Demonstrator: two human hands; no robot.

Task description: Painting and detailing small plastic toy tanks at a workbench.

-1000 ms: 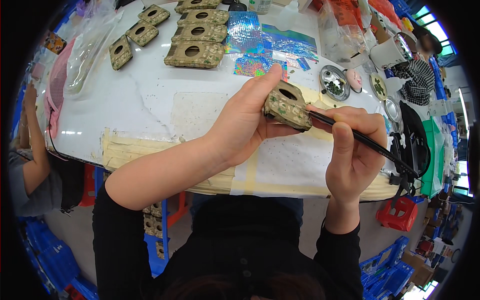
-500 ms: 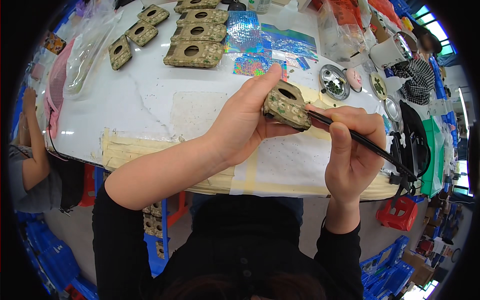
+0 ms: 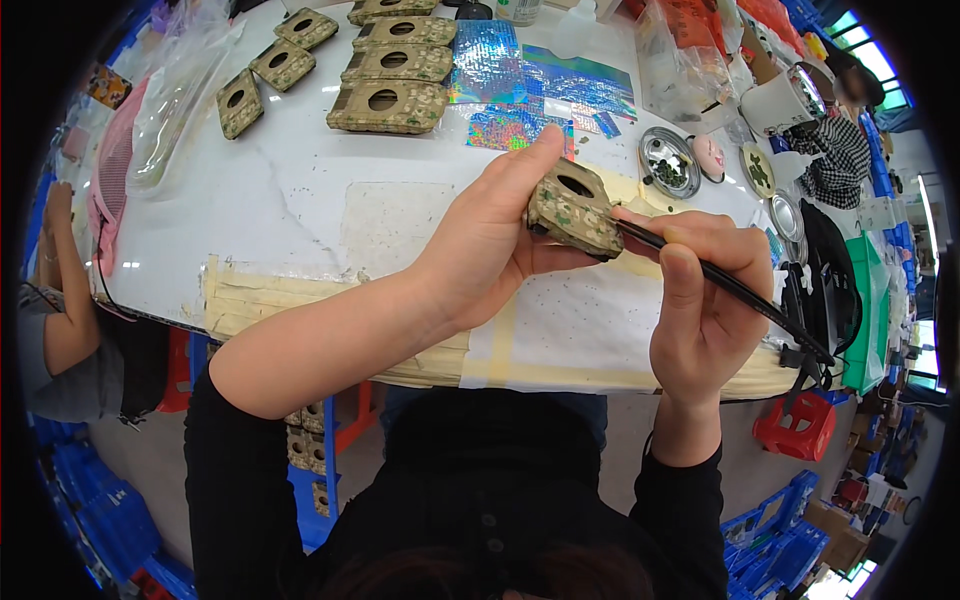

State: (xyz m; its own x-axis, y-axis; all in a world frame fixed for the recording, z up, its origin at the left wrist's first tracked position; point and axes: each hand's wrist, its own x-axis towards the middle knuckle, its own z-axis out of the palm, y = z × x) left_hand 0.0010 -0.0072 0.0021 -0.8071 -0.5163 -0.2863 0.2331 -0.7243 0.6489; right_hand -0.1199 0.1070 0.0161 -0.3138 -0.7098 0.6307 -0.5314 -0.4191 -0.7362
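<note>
My left hand is closed round a camouflage-painted model tank hull with a round hole in its top, held tilted above the table. The left thumb points up past the hull's far end. In my right hand, a slim black pen-like tool is pinched between thumb and fingers. Its tip meets the hull's right edge, close to my right fingertips; whether it is a brush or tweezers I cannot make out. Beneath my hands lies a white sheet dotted with dark specks and edged with tape.
Several matching hulls stand at the table's back left. Shiny holographic sheets lie beyond my hands. A round metal dish with small green pieces sits to the right, near a white mug. Another person's arm shows at far left.
My hands, the hull and the tool stay almost in place. At far left, the other person's arm has shifted slightly.
</note>
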